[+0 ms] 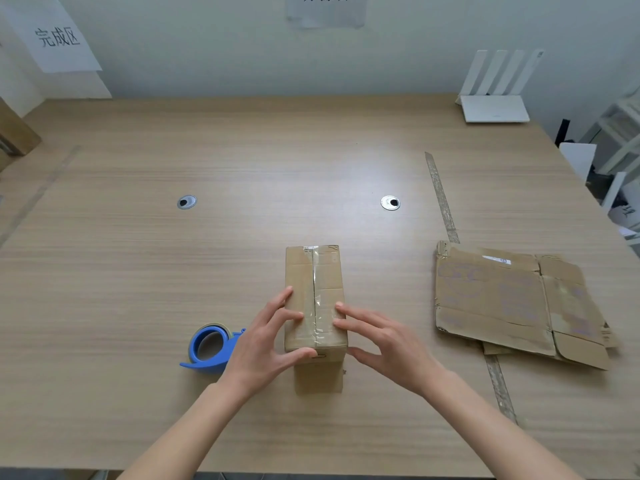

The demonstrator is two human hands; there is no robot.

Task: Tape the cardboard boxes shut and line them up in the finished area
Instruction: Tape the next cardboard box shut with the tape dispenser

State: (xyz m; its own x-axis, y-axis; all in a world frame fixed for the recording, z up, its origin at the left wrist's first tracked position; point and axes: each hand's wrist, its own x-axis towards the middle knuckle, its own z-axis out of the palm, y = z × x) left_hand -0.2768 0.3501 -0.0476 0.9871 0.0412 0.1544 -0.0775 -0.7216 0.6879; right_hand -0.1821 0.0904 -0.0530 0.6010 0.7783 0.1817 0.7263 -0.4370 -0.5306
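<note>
Box (315,299) stands mid worktop (138,271), top seam already under clear tape. Left hand (266,341) and right hand (384,341) press near end with straight spread fingers, gripping nothing. Tape dispenser (211,346) idle beside left hand. Flattened cardboard (502,306) at right untouched. Box probably still must go left, toward finished-area sign (57,38).

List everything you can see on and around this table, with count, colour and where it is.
cardboard box: one, brown, centre front, clear tape along its top seam
tape dispenser: one, blue, left of the box
flattened cardboard: one, brown, right side of the table
table: one, light wood
cable grommets: two, silver, mid-table
router: one, white, far right corner
paper signs: two, white, on the wall
brown boxes: partly in view, far left edge
left hand: fingers straight on the box's left side
right hand: fingers straight on the box's right side
</note>
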